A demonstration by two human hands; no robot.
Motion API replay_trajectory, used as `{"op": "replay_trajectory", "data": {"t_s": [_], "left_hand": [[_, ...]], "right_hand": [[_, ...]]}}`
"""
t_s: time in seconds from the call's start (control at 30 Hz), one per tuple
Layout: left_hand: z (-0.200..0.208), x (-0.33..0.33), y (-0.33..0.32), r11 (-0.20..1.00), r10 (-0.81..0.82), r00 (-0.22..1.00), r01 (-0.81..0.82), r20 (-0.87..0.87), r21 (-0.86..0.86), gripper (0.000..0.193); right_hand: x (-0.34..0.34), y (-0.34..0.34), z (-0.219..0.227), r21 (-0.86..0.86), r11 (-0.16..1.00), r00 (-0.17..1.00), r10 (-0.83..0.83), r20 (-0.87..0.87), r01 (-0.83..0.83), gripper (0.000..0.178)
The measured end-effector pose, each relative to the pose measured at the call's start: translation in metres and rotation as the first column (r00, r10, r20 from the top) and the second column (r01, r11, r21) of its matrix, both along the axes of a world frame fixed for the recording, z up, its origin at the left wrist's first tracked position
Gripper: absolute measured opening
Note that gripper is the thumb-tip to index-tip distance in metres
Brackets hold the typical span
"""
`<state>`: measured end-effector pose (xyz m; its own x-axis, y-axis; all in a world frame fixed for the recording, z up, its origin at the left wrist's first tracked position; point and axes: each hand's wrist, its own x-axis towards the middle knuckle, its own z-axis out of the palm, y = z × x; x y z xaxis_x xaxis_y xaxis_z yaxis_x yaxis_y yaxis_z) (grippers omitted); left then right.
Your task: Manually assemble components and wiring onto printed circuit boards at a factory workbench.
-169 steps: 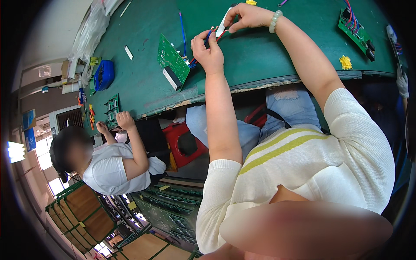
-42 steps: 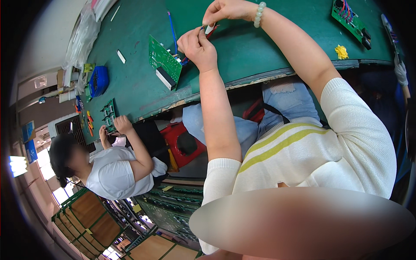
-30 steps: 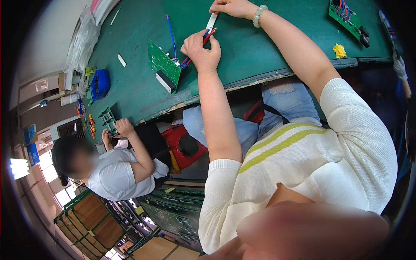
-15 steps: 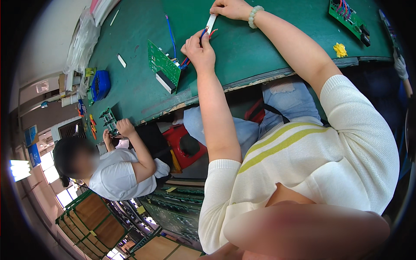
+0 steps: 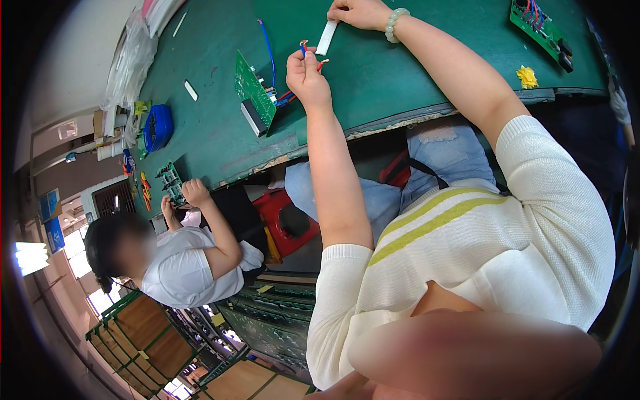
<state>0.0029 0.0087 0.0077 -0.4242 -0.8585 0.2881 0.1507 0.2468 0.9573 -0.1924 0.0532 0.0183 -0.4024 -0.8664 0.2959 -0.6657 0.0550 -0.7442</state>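
Note:
My left hand (image 5: 308, 83) is closed on a blue wire (image 5: 305, 51) and a red wire (image 5: 323, 65), whose bare copper ends stick out past the fingers. These wires run back to a green circuit board (image 5: 255, 93) standing tilted on the bench to the left, with a black-and-white block at its lower edge. A loose blue wire (image 5: 269, 50) rises from the same board. Pinched in my right hand (image 5: 360, 13) is a flat white strip (image 5: 327, 38), its lower end a short way right of the wire tips, apart from them.
The green bench top (image 5: 413, 73) carries another circuit board (image 5: 541, 33) at far right, a crumpled yellow lump (image 5: 527, 77), a small white strip (image 5: 191, 90) and a blue container (image 5: 158, 128). A co-worker (image 5: 190, 260) at left handles a board (image 5: 171, 183).
The wire ends in my left hand have come away from the white strip and now sit left of it. My right hand keeps its hold on the strip, nearly in place.

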Motion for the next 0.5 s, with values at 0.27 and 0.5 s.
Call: {"op": "replay_trajectory", "data": {"t_s": [0.27, 0.5], "left_hand": [[0.003, 0.001, 0.003, 0.999, -0.019, 0.997, 0.021, -0.072, 0.037, 0.014], [0.003, 0.007, 0.0, 0.997, -0.068, 0.991, 0.07, -0.117, 0.013, 0.019]], "right_hand": [[-0.001, -0.002, -0.004, -0.007, 1.0, 0.999, 0.03, -0.025, -0.03, 0.024], [0.023, -0.005, -0.002, -0.18, 0.933, 0.908, 0.347, 0.235, -0.31, 0.017]]}}
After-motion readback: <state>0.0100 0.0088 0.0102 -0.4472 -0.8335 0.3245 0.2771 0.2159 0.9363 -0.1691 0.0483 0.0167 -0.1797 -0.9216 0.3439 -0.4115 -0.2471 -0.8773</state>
